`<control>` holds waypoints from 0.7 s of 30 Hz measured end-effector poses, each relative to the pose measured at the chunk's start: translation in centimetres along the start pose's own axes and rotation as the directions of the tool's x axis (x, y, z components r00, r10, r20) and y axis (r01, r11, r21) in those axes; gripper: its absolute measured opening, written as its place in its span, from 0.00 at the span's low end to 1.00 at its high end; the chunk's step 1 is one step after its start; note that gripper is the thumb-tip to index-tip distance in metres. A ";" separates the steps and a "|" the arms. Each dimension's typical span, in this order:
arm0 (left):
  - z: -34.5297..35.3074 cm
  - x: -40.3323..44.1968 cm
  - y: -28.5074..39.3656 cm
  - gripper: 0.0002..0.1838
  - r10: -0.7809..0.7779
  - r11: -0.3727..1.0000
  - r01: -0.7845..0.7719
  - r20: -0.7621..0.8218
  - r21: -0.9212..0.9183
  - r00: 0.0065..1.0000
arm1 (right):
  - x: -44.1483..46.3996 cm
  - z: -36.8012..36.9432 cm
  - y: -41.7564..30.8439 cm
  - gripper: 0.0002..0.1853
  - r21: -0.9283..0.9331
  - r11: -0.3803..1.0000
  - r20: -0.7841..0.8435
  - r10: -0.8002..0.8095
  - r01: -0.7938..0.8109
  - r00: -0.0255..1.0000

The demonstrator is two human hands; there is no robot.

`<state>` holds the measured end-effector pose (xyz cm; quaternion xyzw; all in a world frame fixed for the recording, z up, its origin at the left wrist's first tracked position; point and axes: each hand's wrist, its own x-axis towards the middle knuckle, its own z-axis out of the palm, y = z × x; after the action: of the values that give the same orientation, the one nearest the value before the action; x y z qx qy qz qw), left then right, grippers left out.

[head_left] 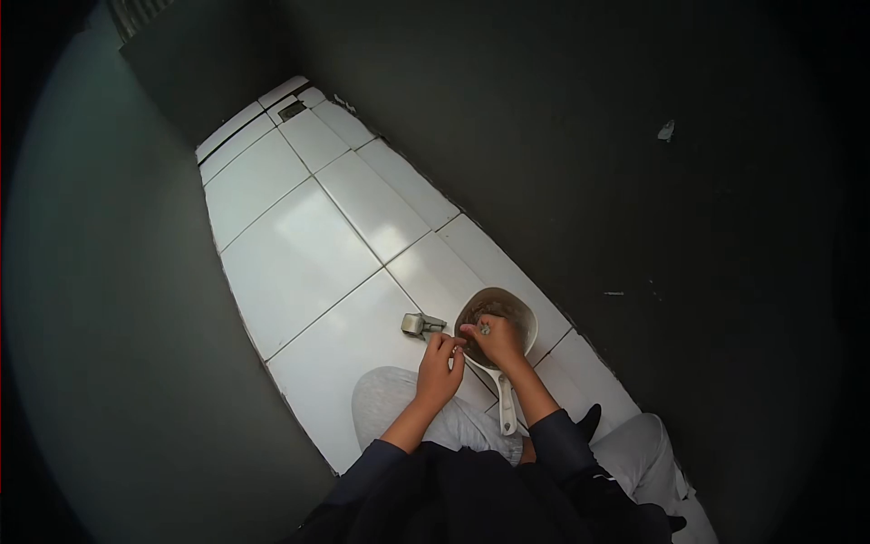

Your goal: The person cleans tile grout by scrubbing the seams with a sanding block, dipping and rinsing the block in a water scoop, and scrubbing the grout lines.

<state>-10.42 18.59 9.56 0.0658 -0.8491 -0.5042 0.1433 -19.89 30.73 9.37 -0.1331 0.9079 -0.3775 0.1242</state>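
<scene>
White dipper: on the tiled ledge [299, 227], near end, right of centre; the dipper [529, 319] has its handle toward the person and dark contents at its bottom, too unclear to name.
Right hand: the right hand [500, 344] is over the bowl, fingers bent inward; a small pale bit [485, 330] shows at them, gripped or not, one cannot tell.
Left hand: the left hand [441, 370] is at the bowl's left rim, fingers curled, fingertips close together; whether they pinch something cannot be told.
Metal tool: the small tool [420, 325] lies just beyond the left hand, left of the dipper.
Step in hand: apparently fine finger work over the bowl.
Next move: likely calls for fingertip control above the bowl.
</scene>
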 end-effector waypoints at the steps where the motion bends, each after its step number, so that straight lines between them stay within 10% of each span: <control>1: 0.0 0.0 0.1 0.08 -0.008 1.000 0.008 0.002 -0.004 1.000 | 0.2 0.4 0.3 0.21 0.009 1.000 -0.041 0.011 -0.011 0.999; 9: 0.1 0.1 0.1 0.09 -0.016 1.000 0.016 -0.006 -0.009 1.000 | 0.2 0.1 -0.4 0.28 -0.136 0.986 -0.155 0.078 -0.099 0.985; 15: -0.2 0.3 0.5 0.09 -0.054 0.999 0.054 0.017 -0.007 0.998 | -0.2 1.1 2.1 0.10 -0.264 0.947 -0.053 -0.206 0.185 0.977; 21: -0.2 0.2 0.6 0.09 -0.061 0.998 0.061 0.009 -0.003 0.998 | 0.0 -0.2 2.0 0.11 0.028 0.984 0.071 -0.177 0.175 0.982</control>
<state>-10.57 18.63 10.19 0.0889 -0.8466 -0.5099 0.1241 -20.27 32.25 8.09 -0.2251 0.8833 -0.3917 0.1250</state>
